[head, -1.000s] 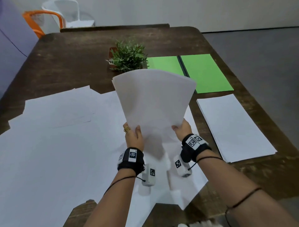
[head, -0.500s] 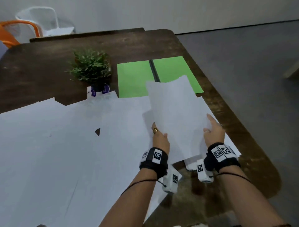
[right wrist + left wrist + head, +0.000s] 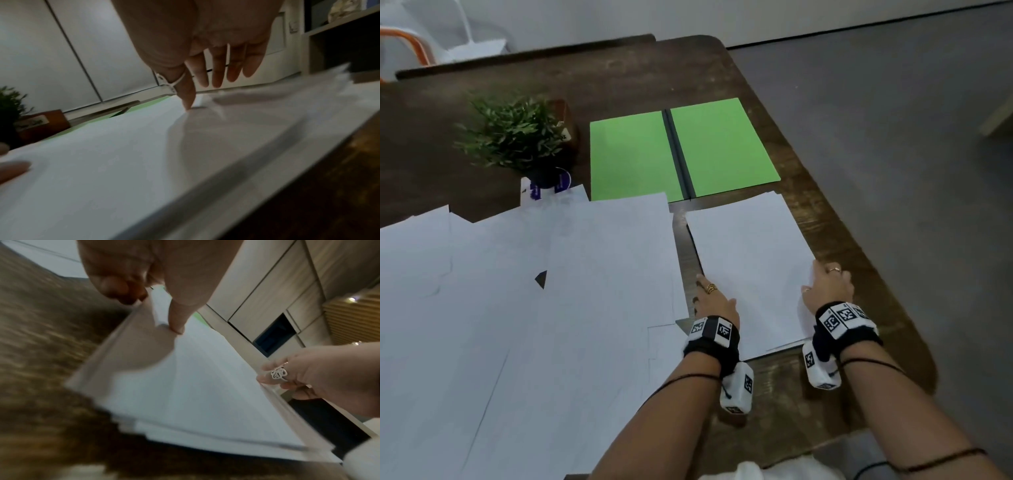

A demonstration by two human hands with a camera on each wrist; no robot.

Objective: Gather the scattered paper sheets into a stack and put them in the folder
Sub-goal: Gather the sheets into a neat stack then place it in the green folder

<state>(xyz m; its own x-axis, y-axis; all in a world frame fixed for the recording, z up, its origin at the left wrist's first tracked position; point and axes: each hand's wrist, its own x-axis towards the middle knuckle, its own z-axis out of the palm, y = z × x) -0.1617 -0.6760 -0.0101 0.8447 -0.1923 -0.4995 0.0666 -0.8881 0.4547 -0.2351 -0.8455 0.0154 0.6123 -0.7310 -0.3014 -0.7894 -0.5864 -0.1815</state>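
Observation:
A stack of white paper sheets [image 3: 750, 267] lies flat on the dark wooden table [image 3: 825, 219], just in front of the open green folder [image 3: 722, 147]. My left hand [image 3: 710, 296] is at the stack's left edge. In the left wrist view its thumb [image 3: 176, 324] lies on top of the stack [image 3: 195, 386] and a curled finger [image 3: 123, 292] is beside it, pinching the raised edge. My right hand [image 3: 825, 284] is at the right edge, its ringed thumb [image 3: 189, 104] touching the top sheet [image 3: 123, 154], the other fingers [image 3: 218, 73] straight. More loose sheets [image 3: 517, 325] cover the left of the table.
A small potted plant [image 3: 517, 137] stands left of the folder, with a brown box [image 3: 566, 120] behind it. The table's right edge and the grey floor [image 3: 911, 171] are close to my right hand. Chairs [image 3: 421, 44] stand beyond the far edge.
The sheets that both hands held up in the air have moved right and come down flat onto the pile by the folder. My view has turned right with them.

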